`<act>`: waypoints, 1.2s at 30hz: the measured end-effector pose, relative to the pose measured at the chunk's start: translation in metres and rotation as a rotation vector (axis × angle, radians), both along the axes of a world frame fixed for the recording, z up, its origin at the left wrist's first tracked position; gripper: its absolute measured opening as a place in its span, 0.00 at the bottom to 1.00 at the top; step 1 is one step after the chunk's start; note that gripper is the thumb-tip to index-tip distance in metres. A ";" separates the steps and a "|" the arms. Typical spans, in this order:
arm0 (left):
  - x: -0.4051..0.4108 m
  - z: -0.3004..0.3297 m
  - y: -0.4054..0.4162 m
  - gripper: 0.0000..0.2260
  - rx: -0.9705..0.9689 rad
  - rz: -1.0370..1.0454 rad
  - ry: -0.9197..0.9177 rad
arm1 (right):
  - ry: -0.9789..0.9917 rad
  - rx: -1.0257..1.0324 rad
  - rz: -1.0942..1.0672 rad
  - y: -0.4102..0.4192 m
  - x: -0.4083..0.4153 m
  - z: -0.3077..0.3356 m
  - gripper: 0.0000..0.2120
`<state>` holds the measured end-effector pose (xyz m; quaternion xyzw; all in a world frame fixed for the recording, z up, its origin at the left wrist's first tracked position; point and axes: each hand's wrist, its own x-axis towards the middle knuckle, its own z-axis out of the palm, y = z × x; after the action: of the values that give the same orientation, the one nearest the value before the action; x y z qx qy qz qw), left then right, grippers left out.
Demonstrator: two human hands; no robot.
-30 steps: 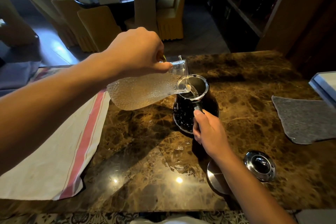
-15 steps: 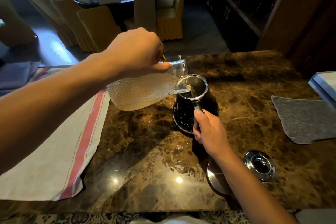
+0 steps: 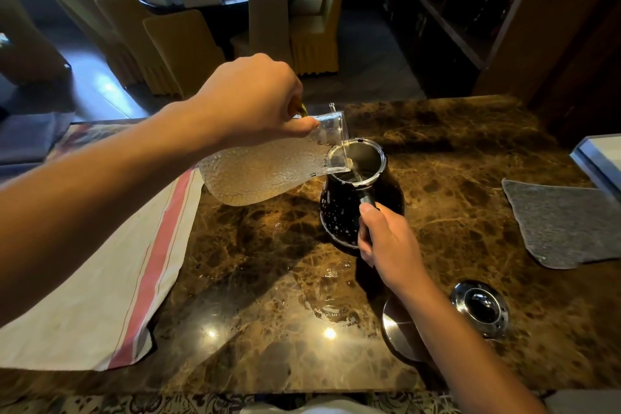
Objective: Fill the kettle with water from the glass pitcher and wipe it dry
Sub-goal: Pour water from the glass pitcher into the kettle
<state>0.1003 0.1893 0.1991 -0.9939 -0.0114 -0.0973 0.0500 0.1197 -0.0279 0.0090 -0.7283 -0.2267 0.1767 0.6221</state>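
Note:
A dark, speckled kettle (image 3: 339,212) with a steel rim stands open in the middle of the brown marble counter (image 3: 268,296). My left hand (image 3: 255,97) grips the handle of a dimpled glass pitcher (image 3: 262,171), tipped almost level with its spout over the kettle's mouth. A thin stream of water runs into the kettle. My right hand (image 3: 386,239) is closed on the kettle's handle at its near side.
A white towel with red stripes (image 3: 111,265) lies at the left. A grey cloth (image 3: 564,222) lies at the right. The kettle's round steel lid (image 3: 480,309) and a round steel base (image 3: 400,329) sit near my right forearm. Chairs stand beyond the counter.
Pouring goes on; both hands and the kettle stay almost where they were, and the pitcher's tilt is nearly unchanged.

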 end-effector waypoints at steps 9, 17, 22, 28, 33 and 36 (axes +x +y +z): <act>-0.003 -0.008 0.006 0.19 -0.080 0.021 -0.032 | 0.043 0.008 -0.020 -0.002 0.001 0.001 0.21; -0.013 -0.029 0.014 0.20 -0.330 0.083 -0.117 | 0.070 0.033 -0.023 -0.002 0.004 0.000 0.21; -0.023 -0.036 0.019 0.19 -0.646 0.159 -0.244 | 0.074 0.038 -0.007 0.000 0.004 0.000 0.22; -0.036 -0.043 0.023 0.23 -0.817 0.212 -0.382 | 0.175 0.108 -0.030 -0.002 0.005 -0.005 0.23; -0.051 -0.064 0.041 0.21 -1.095 0.351 -0.544 | 0.213 0.143 -0.020 -0.004 0.007 -0.008 0.22; -0.060 -0.079 0.052 0.17 -1.195 0.545 -0.657 | 0.231 0.156 -0.011 -0.004 0.008 -0.009 0.23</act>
<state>0.0406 0.2416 0.1199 -0.7328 -0.3239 -0.3517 -0.4842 0.1275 -0.0322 0.0000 -0.6538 -0.1626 0.2376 0.6998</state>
